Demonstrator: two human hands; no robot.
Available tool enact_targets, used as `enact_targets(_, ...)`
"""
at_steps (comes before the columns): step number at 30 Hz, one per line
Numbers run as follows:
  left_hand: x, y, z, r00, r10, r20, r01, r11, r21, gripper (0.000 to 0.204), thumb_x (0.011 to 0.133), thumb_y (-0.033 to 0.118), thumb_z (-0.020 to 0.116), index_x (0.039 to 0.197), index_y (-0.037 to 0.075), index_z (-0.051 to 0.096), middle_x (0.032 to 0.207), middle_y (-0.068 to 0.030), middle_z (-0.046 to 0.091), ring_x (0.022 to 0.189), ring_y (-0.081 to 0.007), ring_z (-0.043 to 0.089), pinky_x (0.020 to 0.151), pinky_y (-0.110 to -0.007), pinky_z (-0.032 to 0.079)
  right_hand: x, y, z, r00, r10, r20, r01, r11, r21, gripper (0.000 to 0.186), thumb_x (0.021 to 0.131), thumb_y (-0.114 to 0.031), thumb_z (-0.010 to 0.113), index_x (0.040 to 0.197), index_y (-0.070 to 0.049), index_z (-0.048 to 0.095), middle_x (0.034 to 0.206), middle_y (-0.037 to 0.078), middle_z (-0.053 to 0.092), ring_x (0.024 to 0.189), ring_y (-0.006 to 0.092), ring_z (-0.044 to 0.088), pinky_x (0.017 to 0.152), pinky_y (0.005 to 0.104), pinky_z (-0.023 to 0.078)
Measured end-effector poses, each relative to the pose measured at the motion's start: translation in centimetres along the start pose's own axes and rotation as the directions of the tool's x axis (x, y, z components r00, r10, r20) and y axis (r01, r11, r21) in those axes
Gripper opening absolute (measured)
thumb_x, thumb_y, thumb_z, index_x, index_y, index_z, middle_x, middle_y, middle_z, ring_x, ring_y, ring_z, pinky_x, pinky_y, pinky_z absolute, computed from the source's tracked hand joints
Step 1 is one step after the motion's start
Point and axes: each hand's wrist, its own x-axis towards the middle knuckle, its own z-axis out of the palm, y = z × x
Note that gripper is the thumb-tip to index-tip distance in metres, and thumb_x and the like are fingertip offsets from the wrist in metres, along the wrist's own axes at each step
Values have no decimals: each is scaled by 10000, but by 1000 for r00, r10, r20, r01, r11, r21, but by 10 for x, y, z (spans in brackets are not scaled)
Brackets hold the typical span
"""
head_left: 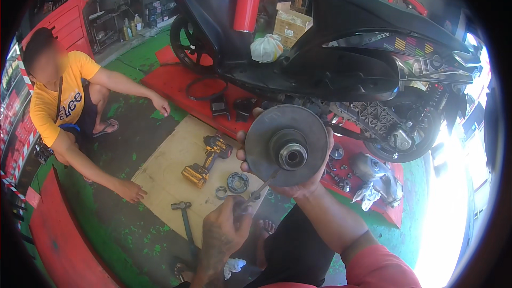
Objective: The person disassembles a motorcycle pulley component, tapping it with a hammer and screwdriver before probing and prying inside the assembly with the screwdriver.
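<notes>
A round dark metal pulley disc [261,133] with a raised central hub [293,156] is held up in front of me, its hub toward me. My right hand [312,181] grips it from behind and below, with fingertips showing at its left edge. My left hand [226,226], lower and to the left, is closed on a thin metal tool [262,187], perhaps a small screwdriver. The tool's tip reaches the disc's lower face, below the hub; whether it touches is hard to tell. The tool's handle end is hidden in my fingers.
On cardboard [160,173] lie a yellow-black power drill [207,161], a round metal part [238,182], a ring [221,192] and a hammer [184,218]. A black scooter [341,74] stands on a red platform [186,85] with loose parts. A person in yellow [69,96] crouches left, arms outstretched.
</notes>
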Motion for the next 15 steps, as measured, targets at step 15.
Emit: enact_targets(15,-1,5,-4,999,22,31,-22,1000,-9,204,862,137,708,1037,49,649,817,-98,742,667,-275,710,603,-356,535,0,-8,-7,990,100,99,-95,994,-48,1052,786,-666,718,1610,-187,274,1566,323,329,1388,570,395,1124,657,419)
